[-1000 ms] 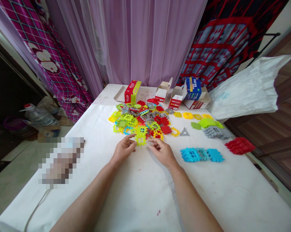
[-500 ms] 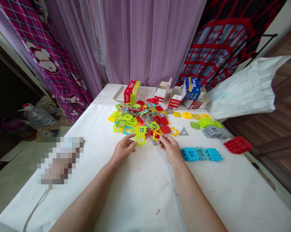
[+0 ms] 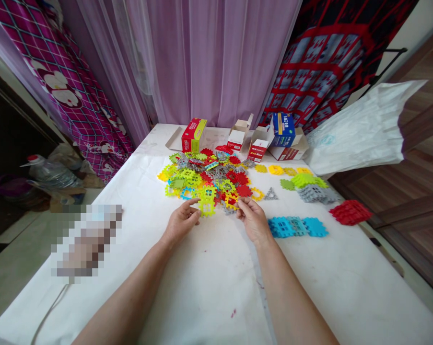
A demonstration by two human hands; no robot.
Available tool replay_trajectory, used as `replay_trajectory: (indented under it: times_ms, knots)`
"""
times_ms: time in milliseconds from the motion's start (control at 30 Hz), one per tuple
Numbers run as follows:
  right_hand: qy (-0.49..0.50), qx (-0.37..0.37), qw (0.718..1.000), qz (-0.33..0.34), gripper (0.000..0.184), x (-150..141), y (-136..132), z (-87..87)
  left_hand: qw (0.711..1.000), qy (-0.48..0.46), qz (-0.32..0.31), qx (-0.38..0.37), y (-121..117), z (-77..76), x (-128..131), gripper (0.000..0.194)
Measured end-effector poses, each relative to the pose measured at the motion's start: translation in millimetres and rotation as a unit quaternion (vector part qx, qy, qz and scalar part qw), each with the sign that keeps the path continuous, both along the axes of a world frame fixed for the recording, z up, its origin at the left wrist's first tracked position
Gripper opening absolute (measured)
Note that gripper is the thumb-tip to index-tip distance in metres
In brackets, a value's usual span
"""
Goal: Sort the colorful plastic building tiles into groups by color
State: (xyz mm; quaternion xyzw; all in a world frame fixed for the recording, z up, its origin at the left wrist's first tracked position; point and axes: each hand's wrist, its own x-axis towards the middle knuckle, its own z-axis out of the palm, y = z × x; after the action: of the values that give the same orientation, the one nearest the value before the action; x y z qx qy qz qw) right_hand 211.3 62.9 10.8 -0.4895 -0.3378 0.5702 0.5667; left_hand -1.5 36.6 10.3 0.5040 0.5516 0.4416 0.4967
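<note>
Open boxes (image 3: 238, 138), contents hidden, stand behind plastic pieces (image 3: 211, 178), the left hand (image 3: 180, 223) loosely spread, the right hand's (image 3: 253, 221) grip unclear.

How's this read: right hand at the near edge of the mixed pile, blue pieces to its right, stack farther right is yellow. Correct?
One error: the stack farther right is red, not yellow; the head view shows it. The rest stands: right hand at the near edge of the mixed pile, blue pieces to its right.
</note>
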Motion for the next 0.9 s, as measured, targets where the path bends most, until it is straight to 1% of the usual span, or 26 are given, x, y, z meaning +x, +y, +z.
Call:
replay_trajectory:
  times_ms: [167, 300, 400, 500, 567, 600, 667, 733, 800, 833, 900]
  knots:
    - [0.0, 0.004, 1.0, -0.006, 0.043, -0.1, 0.8, -2.0, 1.0, -0.002, 0.002, 0.0, 0.0, -0.9, -0.3, 0.055]
    - [-0.009, 0.006, 1.0, 0.013, 0.04, -2.2, -0.6, -2.6, 1.0, -0.02, -0.01, -0.018, -1.5, 0.9, 1.1, 0.061]
    - [-0.042, 0.025, 0.998, 0.049, 0.039, -4.7, -3.4, -2.6, 0.999, -0.039, -0.031, -0.018, -3.0, 1.2, 3.2, 0.061]
    - [-0.109, 0.088, 0.984, 0.109, 0.045, -7.2, -8.0, -2.1, 0.998, -0.051, -0.045, -0.016, -4.1, 0.7, 5.1, 0.06]
    - [-0.181, 0.144, 0.962, 0.147, 0.053, -9.0, -12.5, -0.9, 0.997, -0.056, -0.048, -0.015, -4.5, 0.6, 5.6, 0.06]
    - [-0.227, 0.17, 0.945, 0.162, 0.057, -10.1, -14.9, -0.1, 0.997, -0.058, -0.049, -0.015, -4.6, 0.7, 5.8, 0.059]
    - [-0.33, 0.218, 0.901, 0.18, 0.063, -12.7, -19.6, 1.2, 0.997, -0.061, -0.052, -0.015, -4.9, 1.1, 5.9, 0.059]
    - [-0.417, 0.26, 0.853, 0.178, 0.065, -15.5, -23.0, 1.7, 0.996, -0.062, -0.056, -0.016, -5.3, 1.1, 6.2, 0.059]
    - [-0.476, 0.29, 0.814, 0.165, 0.065, -17.8, -24.6, 1.3, 0.996, -0.064, -0.061, -0.015, -5.5, 0.6, 6.7, 0.058]
    - [-0.497, 0.298, 0.8, 0.156, 0.065, -18.6, -24.7, 0.8, 0.996, -0.066, -0.063, -0.013, -5.6, 0.2, 6.9, 0.057]
    - [-0.524, 0.301, 0.784, 0.142, 0.065, -19.7, -24.5, 0.1, 0.995, -0.071, -0.065, -0.01, -5.7, -0.5, 7.3, 0.057]
